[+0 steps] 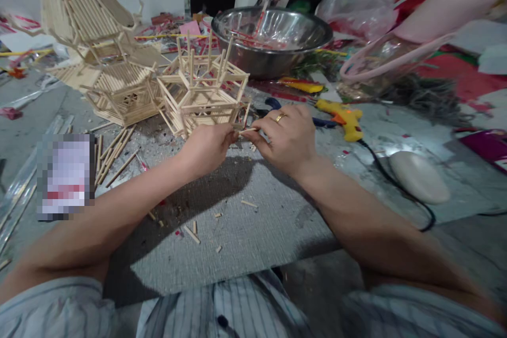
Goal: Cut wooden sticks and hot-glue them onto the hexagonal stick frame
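Note:
A short wooden stick [247, 130] spans the gap between my hands, just in front of an open stick frame [202, 97]. My right hand [291, 134], with a ring on one finger, pinches one end of it. The fingers of my left hand [209, 149] are closed at the other end, where the grip is partly hidden. Behind my left hand, the frame has several upright sticks rising from its top. A taller stick model with a pointed roof [85, 2] stands to its left.
A yellow glue gun [344, 119] lies right of my hands, its cord running past a pale rounded object [419, 177]. Dark-blue-handled pliers [325, 122] lie partly behind my right hand. A steel bowl [273, 58] stands behind. Loose sticks [114, 153] lie beside a blurred phone-like rectangle [66, 177].

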A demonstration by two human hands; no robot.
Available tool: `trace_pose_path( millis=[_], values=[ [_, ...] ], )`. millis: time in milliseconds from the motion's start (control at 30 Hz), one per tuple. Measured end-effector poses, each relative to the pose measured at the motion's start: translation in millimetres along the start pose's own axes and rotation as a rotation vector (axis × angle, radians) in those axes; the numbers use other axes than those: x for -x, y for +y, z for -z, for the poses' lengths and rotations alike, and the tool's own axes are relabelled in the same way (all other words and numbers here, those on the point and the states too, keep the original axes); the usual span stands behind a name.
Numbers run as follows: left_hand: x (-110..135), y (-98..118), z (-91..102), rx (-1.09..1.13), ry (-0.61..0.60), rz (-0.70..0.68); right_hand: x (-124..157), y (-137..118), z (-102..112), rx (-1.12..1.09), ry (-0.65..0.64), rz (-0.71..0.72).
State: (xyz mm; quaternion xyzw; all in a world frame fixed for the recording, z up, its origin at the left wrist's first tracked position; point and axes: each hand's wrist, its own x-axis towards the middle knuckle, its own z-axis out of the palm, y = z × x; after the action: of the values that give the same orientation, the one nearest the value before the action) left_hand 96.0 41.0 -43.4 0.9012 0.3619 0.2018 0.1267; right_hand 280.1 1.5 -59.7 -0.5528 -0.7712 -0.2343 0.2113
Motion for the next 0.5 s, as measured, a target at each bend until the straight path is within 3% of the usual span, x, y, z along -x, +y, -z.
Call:
trace_pose_path(
  millis=[100, 167, 233, 400, 500],
  values=[
    [1, 5, 3.9, -0.031, -0.046, 0.047, 2, -3, -4, 0.085, 0.105, 0.049],
    [2, 8, 5.5, -0.049, -0.058, 0.07, 2, -2, -5, 0.055, 0.098, 0.018],
    [2, 8, 7.1, -0.047, -0.081, 0.054, 1, 2, -6, -0.081, 0.009, 0.009],
    [-3, -1, 15.5, 0.156, -0.282, -0.113, -4, 16, 4, -0.589, -0.34, 0.2],
    [-7, -8, 22.1, 0.293, -0.418, -0.17, -6, 17, 14, -0.774, -0.475, 0.167]
  ],
)
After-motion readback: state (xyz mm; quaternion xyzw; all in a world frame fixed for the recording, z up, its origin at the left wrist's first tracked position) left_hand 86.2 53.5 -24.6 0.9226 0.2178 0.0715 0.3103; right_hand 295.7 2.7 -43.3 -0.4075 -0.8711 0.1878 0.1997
